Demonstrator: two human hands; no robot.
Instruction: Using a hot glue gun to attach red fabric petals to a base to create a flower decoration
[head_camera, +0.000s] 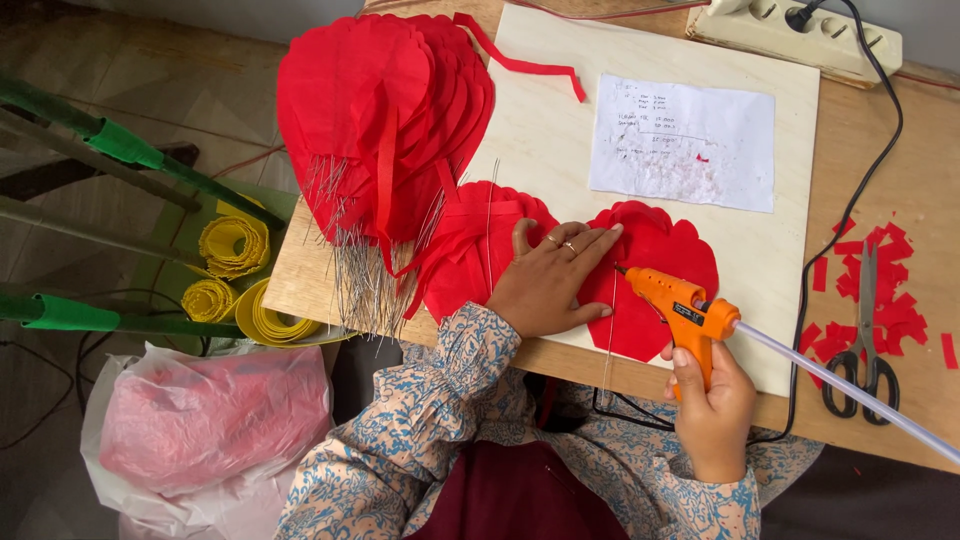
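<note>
Just left of the glue gun (683, 312) nozzle lies the red petal (655, 270).

Only got the one head cam here, looking almost straight down and close over the pale plywood board (560, 130); my view takes in the floor left of it and scissors (862, 345) right of it.

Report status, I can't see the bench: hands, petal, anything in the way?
Left hand flat on red petal, pinning a thin wire. Right hand grips orange glue gun, nozzle at the petal. Scissors off to the right, nothing blocking.
</note>
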